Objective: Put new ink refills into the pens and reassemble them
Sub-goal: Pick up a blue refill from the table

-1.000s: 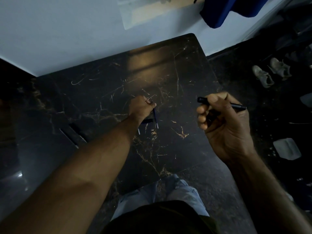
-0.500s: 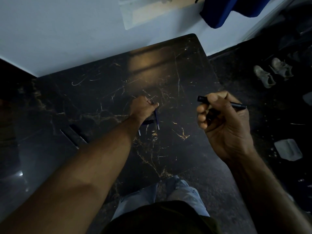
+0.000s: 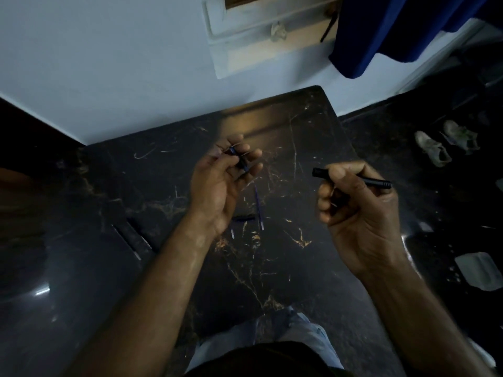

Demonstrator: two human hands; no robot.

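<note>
My left hand (image 3: 220, 180) is raised palm-up over the dark marble table (image 3: 299, 126), and its fingers hold a short dark pen part (image 3: 239, 159). My right hand (image 3: 353, 208) is curled around a black pen barrel (image 3: 378, 183) that lies level, one end pointing left past my thumb and the other pointing right. On the table between my hands lie a thin blue ink refill (image 3: 258, 206), a short dark pen piece (image 3: 243, 218) and another refill end (image 3: 232, 234) partly hidden by my left wrist.
A dark flat object (image 3: 128, 229) lies on the table's left part. The table's right edge drops to a dark floor with a pair of shoes (image 3: 446, 142) and a pale wrapper (image 3: 477, 269). A blue cloth (image 3: 381, 31) hangs at the back right. My knee (image 3: 261, 338) sits below.
My left hand has lifted off the table and turned palm-up with a small pen part in its fingers. The refills it covered now show. My right hand has held still.
</note>
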